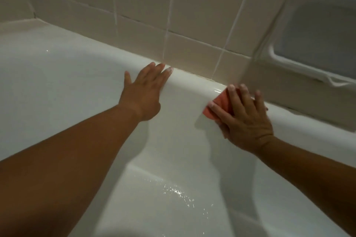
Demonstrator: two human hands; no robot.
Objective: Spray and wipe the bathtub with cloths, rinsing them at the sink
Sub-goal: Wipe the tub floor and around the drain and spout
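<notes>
- Bathtub filled most of your view: white and glossy, with its far rim running from the upper left down to the right beneath the tiled wall.
- Your left hand lay flat against the top of the tub's inner side. Its fingers were straight and close together, the tips reaching onto the rim, and it held nothing.
- Your right hand was further right along the same edge, pressing a coral-pink cloth against the curve where the inner side rolls over into the rim.
- Over the cloth, your fingers were spread and nearly straight, with the thumb on its lower left corner. They pushed down on it rather than curling around it.
- You could see the cloth only past the thumb and between the first fingers. The rest was hidden under your palm.
- Your two hands were apart, with a bare stretch of white rim between them.
- Both bare forearms reached in from the bottom corners of the view.
- Water droplets glinted on the tub floor, low between your arms.
- Beige tiles with pale grout lines made up the wall.
- At the upper right, above your right hand, sat a recessed soap dish, slightly blurred.
</notes>
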